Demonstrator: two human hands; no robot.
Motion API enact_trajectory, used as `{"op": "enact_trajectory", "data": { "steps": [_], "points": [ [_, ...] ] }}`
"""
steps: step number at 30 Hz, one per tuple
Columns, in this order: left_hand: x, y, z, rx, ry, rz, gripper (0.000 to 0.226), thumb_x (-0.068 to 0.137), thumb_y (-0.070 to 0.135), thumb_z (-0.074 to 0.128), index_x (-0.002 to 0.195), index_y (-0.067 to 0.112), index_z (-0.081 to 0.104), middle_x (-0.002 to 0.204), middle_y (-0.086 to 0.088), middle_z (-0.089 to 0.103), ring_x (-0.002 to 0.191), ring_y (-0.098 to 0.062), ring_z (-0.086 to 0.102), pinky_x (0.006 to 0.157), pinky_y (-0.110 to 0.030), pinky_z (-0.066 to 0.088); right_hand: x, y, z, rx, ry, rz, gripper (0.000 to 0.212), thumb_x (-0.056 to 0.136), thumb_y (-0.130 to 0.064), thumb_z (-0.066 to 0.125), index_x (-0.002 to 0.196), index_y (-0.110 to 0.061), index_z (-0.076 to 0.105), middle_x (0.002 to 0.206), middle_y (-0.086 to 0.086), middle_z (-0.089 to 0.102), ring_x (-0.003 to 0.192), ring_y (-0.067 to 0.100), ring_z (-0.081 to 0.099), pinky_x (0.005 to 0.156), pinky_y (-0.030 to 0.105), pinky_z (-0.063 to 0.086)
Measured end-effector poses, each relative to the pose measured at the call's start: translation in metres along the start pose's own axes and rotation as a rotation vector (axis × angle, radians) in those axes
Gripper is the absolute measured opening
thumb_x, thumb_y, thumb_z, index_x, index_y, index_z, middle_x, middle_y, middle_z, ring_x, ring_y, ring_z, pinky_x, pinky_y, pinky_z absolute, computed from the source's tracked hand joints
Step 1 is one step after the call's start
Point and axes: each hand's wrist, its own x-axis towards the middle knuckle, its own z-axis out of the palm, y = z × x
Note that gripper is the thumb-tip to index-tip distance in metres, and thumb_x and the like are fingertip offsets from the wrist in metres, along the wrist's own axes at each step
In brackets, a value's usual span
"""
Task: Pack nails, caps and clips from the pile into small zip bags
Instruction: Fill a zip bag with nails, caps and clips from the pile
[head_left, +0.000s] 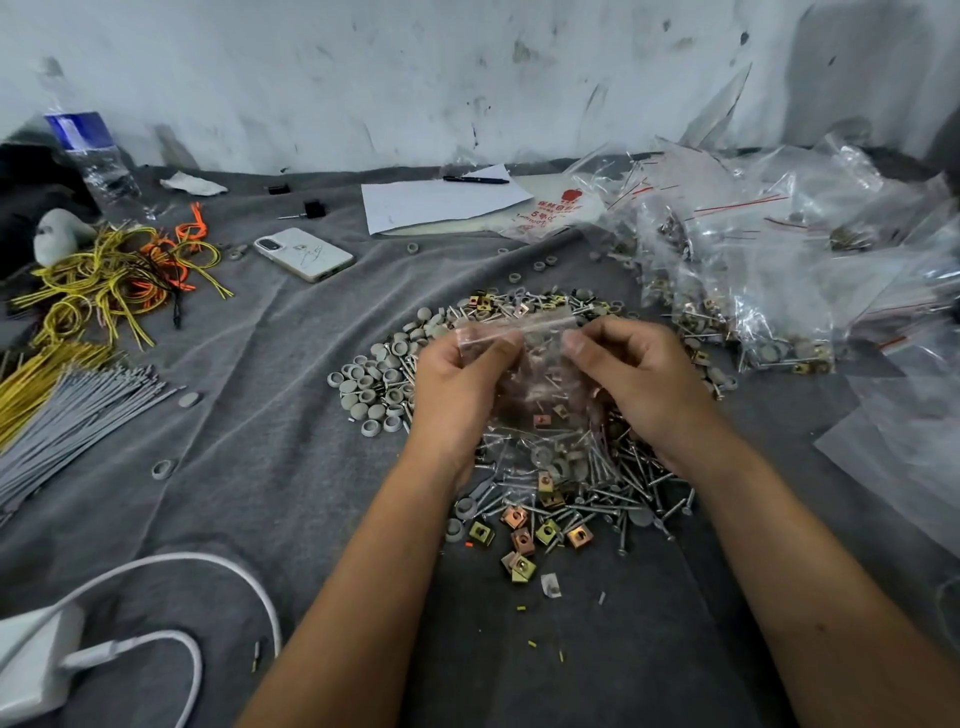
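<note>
Cloth (249, 467), grey and creased, is spread over the whole lower frame. Filled bags (769, 270) are heaped at upper right. At centre the pile (550, 483) of nails, caps and clips is seen. Above it a small zip bag (524, 374) is held upright, its top pinched by the left hand (462, 384) and right hand (634, 379). A phone (304, 254) lies at upper left.
</note>
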Motion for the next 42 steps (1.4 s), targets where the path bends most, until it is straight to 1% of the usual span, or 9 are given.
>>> {"op": "enact_trajectory", "data": {
  "steps": [3,8,15,20,25,32,36,39,42],
  "points": [
    [-0.002,0.0,0.001,0.027,-0.049,0.004,0.002,0.097,0.01,0.069,0.098,0.01,0.07,0.095,-0.019,0.077,0.082,-0.033,0.074,0.083,-0.055,0.061,0.001,0.0,0.002,0.019,0.104,-0.03,0.016,0.101,-0.024,0.062,0.093,-0.014,0.073,0.078,0.005,0.071,0.067,0.025,0.064,0.062,0.047,0.055],
    [-0.004,0.003,0.002,0.012,-0.098,0.029,0.003,0.097,0.009,0.069,0.099,0.008,0.068,0.089,-0.015,0.076,0.075,-0.026,0.074,0.065,-0.038,0.061,0.002,0.001,0.003,0.022,0.19,-0.082,0.014,0.098,-0.022,0.067,0.087,-0.025,0.076,0.074,-0.003,0.073,0.066,0.009,0.066,0.06,0.026,0.055],
    [-0.004,0.001,0.002,0.042,-0.088,0.119,0.004,0.093,0.007,0.073,0.096,0.007,0.07,0.087,-0.014,0.075,0.074,-0.027,0.073,0.066,-0.041,0.063,0.004,0.006,0.003,0.004,0.195,-0.096,0.007,0.092,-0.025,0.075,0.086,-0.028,0.079,0.078,0.002,0.076,0.069,0.012,0.07,0.059,0.023,0.054],
    [-0.002,0.001,0.001,0.061,-0.063,0.152,0.004,0.09,0.006,0.076,0.09,0.007,0.072,0.082,-0.011,0.075,0.068,-0.017,0.071,0.061,-0.031,0.059,0.006,0.009,0.003,-0.049,0.2,-0.133,0.005,0.09,-0.027,0.077,0.085,-0.026,0.078,0.078,0.0,0.077,0.071,0.017,0.073,0.064,0.029,0.059],
    [-0.002,0.001,0.001,0.022,-0.072,0.148,0.018,0.088,0.002,0.076,0.078,0.017,0.074,0.078,-0.011,0.074,0.066,-0.019,0.069,0.064,-0.033,0.06,0.007,0.01,0.002,-0.027,0.167,-0.152,0.007,0.092,-0.022,0.076,0.085,-0.021,0.077,0.071,0.0,0.074,0.062,0.008,0.067,0.06,0.021,0.053],
    [-0.002,0.0,0.001,-0.014,-0.07,0.149,0.012,0.089,-0.001,0.075,0.083,0.009,0.073,0.078,-0.012,0.074,0.064,-0.018,0.07,0.06,-0.03,0.058,0.007,0.009,0.005,0.0,0.122,-0.126,0.008,0.095,-0.019,0.072,0.087,-0.02,0.076,0.075,-0.005,0.073,0.068,0.007,0.067,0.062,0.022,0.052],
    [-0.001,-0.002,0.0,0.207,-0.036,0.265,0.009,0.089,0.005,0.079,0.088,0.012,0.073,0.082,-0.006,0.077,0.071,-0.018,0.073,0.062,-0.03,0.058,0.005,0.007,0.002,-0.123,0.136,-0.184,0.007,0.094,-0.017,0.073,0.087,-0.019,0.076,0.073,-0.009,0.072,0.067,0.004,0.065,0.063,0.019,0.051],
    [0.001,-0.004,-0.003,0.443,-0.036,0.373,0.013,0.088,0.016,0.083,0.096,0.013,0.074,0.091,-0.002,0.075,0.085,-0.022,0.075,0.074,-0.046,0.063,0.003,0.006,0.001,-0.315,0.121,-0.261,0.003,0.092,-0.017,0.075,0.091,-0.017,0.078,0.079,-0.009,0.073,0.075,0.008,0.068,0.066,0.023,0.055],
    [0.003,-0.003,-0.006,0.636,-0.056,0.476,0.008,0.087,0.019,0.082,0.093,0.018,0.077,0.095,0.004,0.073,0.093,-0.018,0.07,0.081,-0.049,0.058,0.001,0.005,0.004,-0.443,0.104,-0.338,0.003,0.09,-0.014,0.077,0.092,-0.014,0.079,0.081,-0.01,0.072,0.076,0.005,0.068,0.066,0.018,0.054]
  ]
}}
